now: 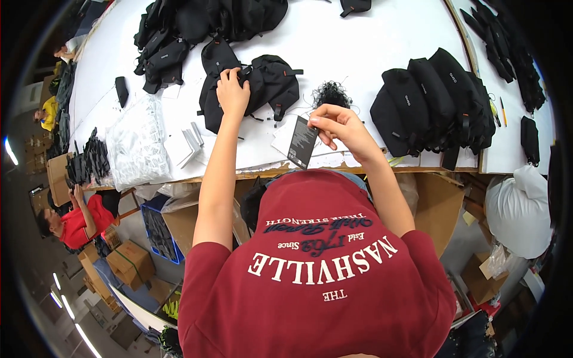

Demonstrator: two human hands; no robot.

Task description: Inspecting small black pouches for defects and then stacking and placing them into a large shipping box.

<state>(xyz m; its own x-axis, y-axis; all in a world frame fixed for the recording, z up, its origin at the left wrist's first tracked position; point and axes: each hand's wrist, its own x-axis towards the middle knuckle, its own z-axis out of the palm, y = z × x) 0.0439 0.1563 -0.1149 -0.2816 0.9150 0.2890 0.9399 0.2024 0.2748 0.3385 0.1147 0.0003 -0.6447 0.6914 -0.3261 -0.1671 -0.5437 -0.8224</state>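
So I'm standing here looking at someone in a dark red printed T-shirt at a long white-topped table with a wooden edge. Nearest the edge, their right hand has thumb and fingertips clamped on the top corner of a black rectangular card tag with fine pale print. The tag hangs tilted over the table, overlapping some white paper.

Off to the left there's a clear plastic bag full of white slips, with a fanned stack of white cards just beside it. Over on the right, a row of plump black fabric bags leans together.

A bit further in, the left hand rests on bunched black fabric bag material with an orange tab. Its fingers are bent onto the cloth, slightly apart; can't tell if they're pinching anything. A tangle of thin black cords sits to the right of that.

Past all that, a big messy pile of black fabric bags covers the far left part of the table.
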